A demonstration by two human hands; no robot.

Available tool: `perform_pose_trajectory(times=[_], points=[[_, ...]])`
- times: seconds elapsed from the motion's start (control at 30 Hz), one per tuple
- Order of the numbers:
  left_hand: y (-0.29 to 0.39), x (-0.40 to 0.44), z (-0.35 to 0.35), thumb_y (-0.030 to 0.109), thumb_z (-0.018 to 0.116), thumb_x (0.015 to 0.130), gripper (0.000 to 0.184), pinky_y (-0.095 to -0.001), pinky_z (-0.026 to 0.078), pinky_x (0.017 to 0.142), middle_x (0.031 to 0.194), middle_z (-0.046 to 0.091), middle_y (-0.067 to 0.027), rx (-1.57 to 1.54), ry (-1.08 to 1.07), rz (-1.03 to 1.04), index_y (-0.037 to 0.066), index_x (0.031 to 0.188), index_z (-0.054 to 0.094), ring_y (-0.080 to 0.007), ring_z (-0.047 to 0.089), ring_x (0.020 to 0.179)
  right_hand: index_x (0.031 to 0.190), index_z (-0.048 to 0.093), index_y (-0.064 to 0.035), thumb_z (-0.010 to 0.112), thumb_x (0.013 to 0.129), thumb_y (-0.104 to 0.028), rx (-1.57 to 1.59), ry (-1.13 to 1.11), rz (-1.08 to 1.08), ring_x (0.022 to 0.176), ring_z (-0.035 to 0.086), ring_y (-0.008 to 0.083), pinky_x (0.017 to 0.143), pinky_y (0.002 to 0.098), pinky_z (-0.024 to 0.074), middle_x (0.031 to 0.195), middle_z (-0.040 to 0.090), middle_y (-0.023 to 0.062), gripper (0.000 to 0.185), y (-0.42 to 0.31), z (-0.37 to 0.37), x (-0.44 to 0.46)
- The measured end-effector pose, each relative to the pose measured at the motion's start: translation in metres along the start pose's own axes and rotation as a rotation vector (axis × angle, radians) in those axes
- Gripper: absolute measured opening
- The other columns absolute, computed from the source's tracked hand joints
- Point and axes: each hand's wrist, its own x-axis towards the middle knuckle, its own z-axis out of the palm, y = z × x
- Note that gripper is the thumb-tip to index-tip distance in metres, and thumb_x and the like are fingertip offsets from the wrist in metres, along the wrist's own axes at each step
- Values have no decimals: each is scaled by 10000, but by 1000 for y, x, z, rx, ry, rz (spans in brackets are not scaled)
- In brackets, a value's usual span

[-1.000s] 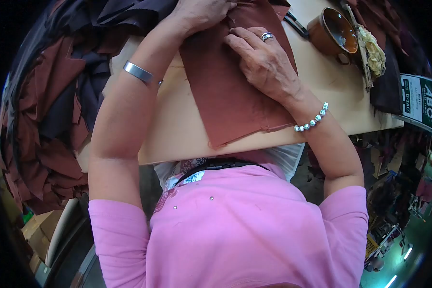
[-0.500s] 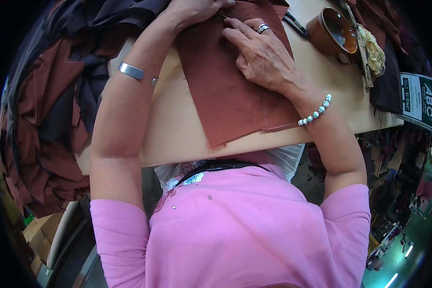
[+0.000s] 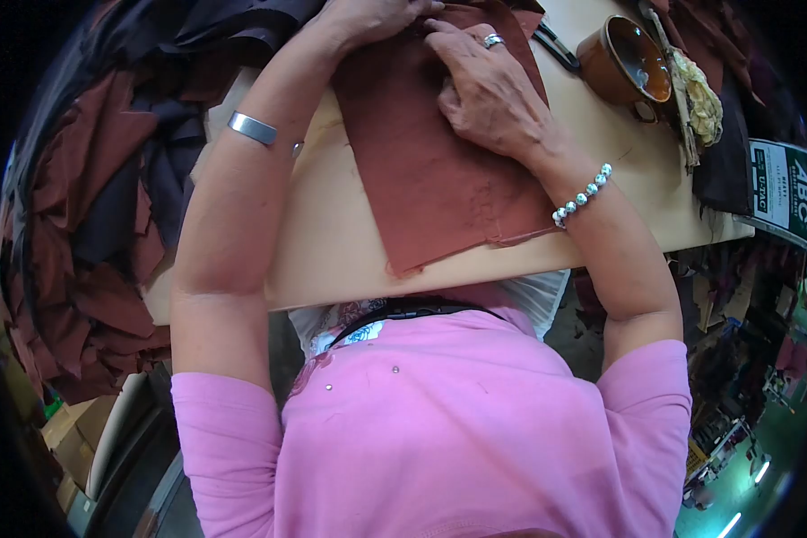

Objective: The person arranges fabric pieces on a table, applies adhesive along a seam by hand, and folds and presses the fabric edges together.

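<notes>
Left hand (image 3: 377, 18) and right hand (image 3: 498, 97) nearly meet at twelve o'clock on the brown cloth (image 3: 421, 170), grip unclear; handling looks unfinished.

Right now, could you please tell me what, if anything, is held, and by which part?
The left hand and right hand are at the far part of the brown cloth; whether either actually grips it there cannot be told.
</notes>
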Motion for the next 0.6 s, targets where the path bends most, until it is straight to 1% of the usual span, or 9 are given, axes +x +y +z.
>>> perform_pose_trajectory(times=[0.03,0.13,0.27,0.33,0.37,0.43,0.53,0.6], points=[[0,0,0,214,628,811,170,-408,470,736,848,640,-159,0,3,1,45,832,621,-332,613,857,1138,498,22,567,673,14,25,49,-12,1004,533,349,898,390,453,1214,544,180,471,1,-1,-2],[-2,0,1,215,624,811,173,-409,468,742,847,637,-158,6,19,14,44,837,615,-335,609,859,1138,499,9,576,672,17,76,-28,-2,1002,543,347,881,395,467,1177,572,175,472,1,-2,-5],[-5,-1,5,211,621,806,172,-415,465,742,834,631,-161,-9,53,39,41,826,602,-333,607,847,1133,501,5,569,677,17,-19,-2,-25,1010,540,345,891,387,457,1121,596,169,462,-1,-1,1],[-5,-3,5,207,614,810,167,-416,463,749,844,625,-158,35,55,47,42,827,594,-329,602,859,1133,502,6,567,678,16,-66,-1,-42,1016,539,345,894,381,452,1114,597,166,460,1,0,3],[-3,-3,5,205,610,813,165,-416,462,752,849,622,-157,57,56,52,42,828,590,-327,599,865,1132,501,8,564,680,23,-50,-17,-17,1022,537,344,895,379,450,1109,599,166,457,0,0,2],[-4,-4,14,202,604,821,156,-414,457,760,851,604,-146,122,139,97,49,838,575,-324,585,869,1131,501,13,558,683,35,-17,-43,32,1033,533,342,896,374,445,1098,601,165,452,-2,-1,2],[-5,-9,20,198,595,833,144,-411,450,766,848,577,-130,151,212,131,60,856,556,-318,565,876,1132,504,7,549,680,69,2,-62,-5,1048,528,335,888,383,448,1119,591,164,458,-7,-5,-10],[-5,-12,23,182,593,837,128,-409,445,752,830,553,-121,158,261,168,69,859,538,-312,551,869,1031,515,-15,551,726,5,11,-64,-45,1017,542,305,857,390,452,1140,579,151,308,-17,-16,-23]])
